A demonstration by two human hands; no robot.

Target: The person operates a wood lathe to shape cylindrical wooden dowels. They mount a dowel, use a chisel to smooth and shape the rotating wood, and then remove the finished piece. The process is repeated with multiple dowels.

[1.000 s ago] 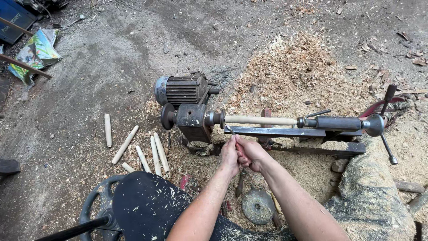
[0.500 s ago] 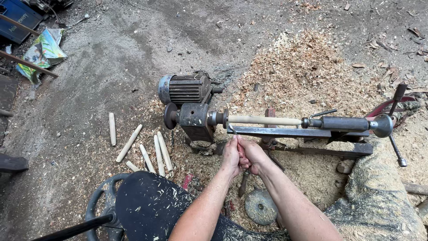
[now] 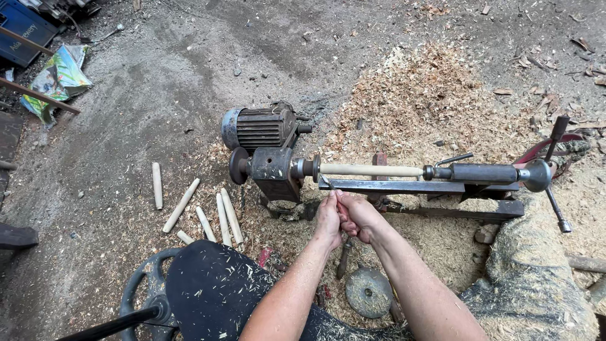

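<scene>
Wooden pegs (image 3: 208, 215) left of lathe (image 3: 379, 180), sawdust pile (image 3: 416, 95) behind

Your two bare forearms reach forward and converge in front of you. Your left hand (image 3: 328, 221) and right hand (image 3: 361, 218) press together, fingers curled closed, seemingly around one slim handle between them, knuckles up, wrists straight.

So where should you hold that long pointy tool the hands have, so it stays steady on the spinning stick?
Probably on the handle end, as both hands do: the left hand and right hand wrap the turning chisel from the near side, below the metal tool rest. The chisel slants up over that bar toward the wooden spindle, so a low grip looks steadiest.
</scene>
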